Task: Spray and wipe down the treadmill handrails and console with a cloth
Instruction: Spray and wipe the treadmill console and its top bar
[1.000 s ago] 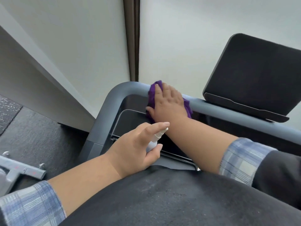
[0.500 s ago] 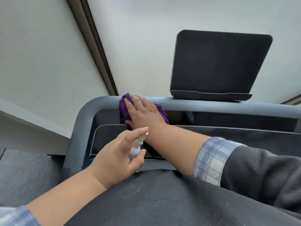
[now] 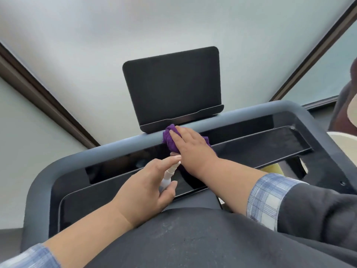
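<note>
My right hand (image 3: 190, 145) lies flat on a purple cloth (image 3: 169, 138) and presses it onto the grey front handrail (image 3: 251, 115) of the treadmill, just below the black tablet holder (image 3: 172, 86). Most of the cloth is hidden under the palm. My left hand (image 3: 146, 187) grips a small white spray bottle (image 3: 168, 176) over the glossy black console (image 3: 251, 142), with the forefinger resting on top of the nozzle. The nozzle sits close to my right wrist.
The grey rail curves round at the left corner (image 3: 38, 182) and at the right corner (image 3: 301, 111). A frosted window with dark frames (image 3: 48, 101) stands behind the treadmill. A dark and cream object (image 3: 345, 111) shows at the right edge.
My right hand has slid the cloth rightward along the front rail, from the left corner to below the tablet holder. My left hand with the bottle followed, and my view swung right.
</note>
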### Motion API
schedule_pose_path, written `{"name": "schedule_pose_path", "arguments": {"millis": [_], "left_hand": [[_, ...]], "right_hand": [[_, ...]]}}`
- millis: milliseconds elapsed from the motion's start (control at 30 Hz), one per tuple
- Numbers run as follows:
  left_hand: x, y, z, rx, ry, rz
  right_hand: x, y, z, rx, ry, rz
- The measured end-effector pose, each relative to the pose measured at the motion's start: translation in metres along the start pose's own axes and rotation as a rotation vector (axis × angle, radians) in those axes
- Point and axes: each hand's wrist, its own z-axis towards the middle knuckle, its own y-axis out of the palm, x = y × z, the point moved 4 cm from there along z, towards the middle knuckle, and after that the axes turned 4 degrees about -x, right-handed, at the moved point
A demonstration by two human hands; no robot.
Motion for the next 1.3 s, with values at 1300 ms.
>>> {"name": "schedule_pose_path", "arguments": {"millis": [1300], "left_hand": [[0.179, 0.206, 0.239, -0.297, 0.022, 0.075]], "right_hand": [[0.289, -0.082, -0.216, 0.437, 0.638, 0.917]]}}
